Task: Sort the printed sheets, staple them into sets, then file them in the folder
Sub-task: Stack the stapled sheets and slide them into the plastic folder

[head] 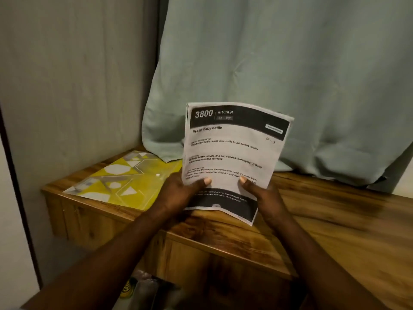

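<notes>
Printed sheets (234, 153) are up in front of us, held off the wooden table (335, 209) in both hands. The page headed "Wash baby bottle", with a handwritten "P-1", faces us. We judge them very light and limp: the paper above our grip stands only because we hold it slightly bowed, and its top right corner curls away. We cannot tell how many sheets are in the bundle, though a second edge seems to show along the left side. Paper like this slides sheet over sheet and creases easily. We would take it by the side edges, thumb in front and fingers behind, never by one corner, and pinch firmly enough to stop the pages fanning.

Our left hand (178, 191) grips the lower left edge, with the left thumb (204, 181) pressed flat on the printed face and the fingers hidden behind. Our right hand (263, 193) grips the lower right part likewise, with the right thumb (244, 181) on the front. Both hands are closed on the paper, thumbs near each other. Most of the page rises above them, and the dark footer strip hangs just below.

Left of our grip and lower down, the yellow patterned folder (116, 180) lies flat on the table, apart from the sheets. Beyond our grip hangs a pale curtain (290, 86). We see no stapler.
</notes>
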